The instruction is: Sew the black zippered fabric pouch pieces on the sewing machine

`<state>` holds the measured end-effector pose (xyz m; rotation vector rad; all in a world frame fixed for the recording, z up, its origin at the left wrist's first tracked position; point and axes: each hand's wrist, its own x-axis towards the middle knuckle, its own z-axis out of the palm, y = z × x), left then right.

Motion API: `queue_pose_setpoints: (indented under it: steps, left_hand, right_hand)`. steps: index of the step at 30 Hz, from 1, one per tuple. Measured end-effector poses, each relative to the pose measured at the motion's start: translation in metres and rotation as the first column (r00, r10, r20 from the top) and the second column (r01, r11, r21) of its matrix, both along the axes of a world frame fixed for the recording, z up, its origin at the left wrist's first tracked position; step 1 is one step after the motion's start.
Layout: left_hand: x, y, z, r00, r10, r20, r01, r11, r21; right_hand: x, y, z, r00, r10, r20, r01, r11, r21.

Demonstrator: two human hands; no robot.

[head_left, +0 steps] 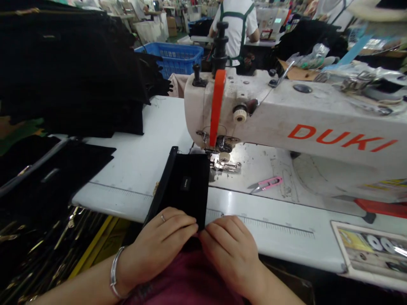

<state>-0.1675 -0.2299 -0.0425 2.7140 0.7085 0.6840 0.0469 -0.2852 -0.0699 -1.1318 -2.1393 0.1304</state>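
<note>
A small black fabric pouch with a tiny label lies on the white sewing table, its far edge at the presser foot of a white sewing machine. My left hand, with a ring and a bracelet, rests fingers-closed on the pouch's near edge. My right hand pinches the same near edge beside it. Both hands meet at the table's front edge.
Pink thread snips lie right of the presser foot. Stacks of black fabric fill the left. A red-handled tool and a tray sit at right. A blue basket and a person in a green apron are behind.
</note>
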Motion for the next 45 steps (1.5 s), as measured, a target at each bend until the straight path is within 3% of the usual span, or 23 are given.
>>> queue_pose_setpoints:
  steps: [3,11,16,20,28,32,35,38,42,45]
  left_hand:
    - [-0.001,-0.001,0.002,0.998,0.018,0.06,-0.018,1.0,0.007]
    - [0.007,-0.001,0.006,0.992,0.044,-0.118,-0.048,0.998,-0.029]
    - [0.004,0.0,0.0,0.996,0.016,-0.087,-0.025,0.994,-0.109]
    - [0.003,0.004,0.001,1.0,0.009,-0.002,-0.009,0.994,-0.106]
    - [0.002,0.03,-0.001,0.996,-0.089,0.029,0.092,0.989,-0.116]
    - [0.004,0.044,-0.003,0.994,-0.101,-0.04,0.094,0.985,-0.143]
    - [0.01,0.055,-0.005,0.996,-0.092,-0.013,0.091,0.992,-0.088]
    - [0.016,0.068,-0.007,0.994,-0.106,0.012,0.106,0.993,-0.052]
    - [0.023,0.083,-0.008,0.993,-0.116,-0.005,0.115,0.991,-0.07]
    - [0.026,0.095,-0.008,0.993,-0.114,-0.006,0.113,0.99,-0.085]
  right_hand:
    - [-0.001,-0.001,-0.002,1.0,-0.001,0.012,0.001,1.0,0.011]
    - [-0.002,-0.003,0.0,1.0,0.004,0.011,-0.003,1.0,-0.024]
    - [-0.002,0.0,0.004,0.997,-0.058,-0.06,0.056,0.998,-0.028]
    - [-0.002,0.006,0.003,0.998,-0.002,-0.066,0.006,0.998,0.068]
    - [-0.004,0.027,0.009,0.997,-0.073,-0.002,0.072,0.981,0.18]
    - [-0.006,0.038,-0.004,0.993,-0.106,-0.044,0.113,0.97,0.213]
    - [-0.003,0.047,-0.015,0.99,-0.119,-0.072,0.132,0.966,0.223]
    - [0.004,0.055,-0.011,0.996,-0.09,-0.026,0.093,0.981,0.17]
    - [0.014,0.064,0.009,0.997,-0.015,0.08,0.014,1.0,0.022]
    - [0.019,0.072,0.019,0.994,-0.015,0.105,0.022,0.998,-0.067]
